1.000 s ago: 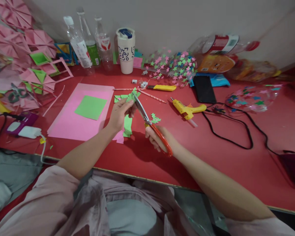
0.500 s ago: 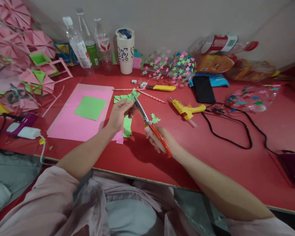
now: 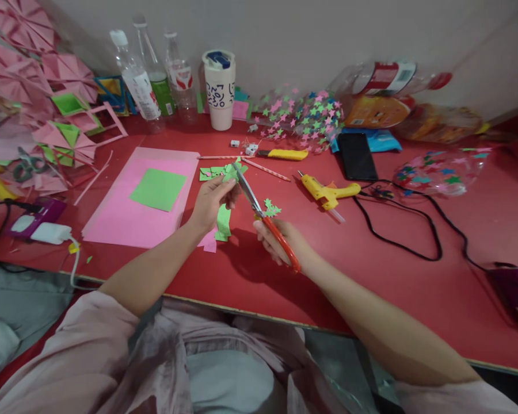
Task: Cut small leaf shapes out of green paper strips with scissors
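Clearly, one pair of red-handled scissors (image 3: 282, 237) is gripped by the right hand (image 3: 270, 245), whose fingers are wrapped around the handles, while one small bunch of green paper (image 3: 232, 171) is pinched by the left hand (image 3: 209, 202) at the blade tips; the two hands are held apart. Just right of the scissors, a cluster of green stars (image 3: 271, 209) can be seen, too small to be counted. To their left, one green square (image 3: 158, 190) is laid on pink paper (image 3: 116, 224). Beyond them, two striped sticks (image 3: 270, 171), one yellow cutter (image 3: 288, 154), one white tumbler (image 3: 219, 95) and, farther left, three standing bottles (image 3: 182, 86) are found. To their right, one yellow glue gun (image 3: 326, 192) and, farther back, one black phone (image 3: 357, 156) are placed. Everything is supported by a red tabletop (image 3: 397, 293), backed beyond the scissors by a plain grey wall (image 3: 302, 40).
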{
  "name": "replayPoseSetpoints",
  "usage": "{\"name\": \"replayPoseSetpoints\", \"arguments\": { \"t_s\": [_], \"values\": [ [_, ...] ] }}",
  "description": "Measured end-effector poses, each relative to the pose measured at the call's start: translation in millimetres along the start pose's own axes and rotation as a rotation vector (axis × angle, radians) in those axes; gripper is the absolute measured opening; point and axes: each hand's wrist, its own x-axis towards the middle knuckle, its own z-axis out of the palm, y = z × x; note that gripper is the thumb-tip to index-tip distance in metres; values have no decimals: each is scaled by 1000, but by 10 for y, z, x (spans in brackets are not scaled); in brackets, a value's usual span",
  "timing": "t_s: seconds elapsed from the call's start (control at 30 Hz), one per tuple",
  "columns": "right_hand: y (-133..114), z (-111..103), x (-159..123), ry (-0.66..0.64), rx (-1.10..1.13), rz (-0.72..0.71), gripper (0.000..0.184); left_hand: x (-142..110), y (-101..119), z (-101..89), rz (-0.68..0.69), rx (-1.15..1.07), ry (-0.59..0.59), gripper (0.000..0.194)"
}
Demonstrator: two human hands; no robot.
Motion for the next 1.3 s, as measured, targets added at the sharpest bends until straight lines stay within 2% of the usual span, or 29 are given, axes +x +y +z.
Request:
{"name": "replayPoseSetpoints", "arguments": {
  "t_s": [0.27, 0.33, 0.4, 0.47, 0.57, 0.67, 0.77, 0.87, 0.93, 1.13, 1.3],
  "values": [
    [-28, 1, -5, 26, 28, 28, 41, 3, 27, 7, -28, 4, 37, 21],
    [-20, -28, 11, 57, 82, -13, 41, -2, 42, 3, -48, 38, 3, 23],
    [6, -76, 49, 100, 145, -89, 41, -24, 64, 10, -121, 116, -100, 26],
    [43, -129, 99, 97, 180, -136, 40, -63, 93, 36, -234, 219, -252, 26],
    [81, -178, 148, 0, 231, -134, 40, -129, 134, 91, -355, 335, -458, 22],
    [66, -169, 129, -43, 257, -121, 29, -162, 144, 127, -397, 397, -582, 20],
    [29, -134, 83, -6, 245, -132, 17, -150, 124, 130, -375, 429, -548, 20],
    [21, -112, 65, 6, 218, -140, 17, -125, 103, 125, -329, 414, -436, 21],
    [32, -108, 70, 24, 204, -148, 19, -118, 93, 126, -310, 398, -403, 20],
    [37, -134, 71, 108, 171, -203, 23, -137, 34, 155, -337, 318, -492, 11],
    [29, -123, 69, 143, 139, -171, 24, -161, 41, 180, -242, 298, -447, 11]
  ]
}}
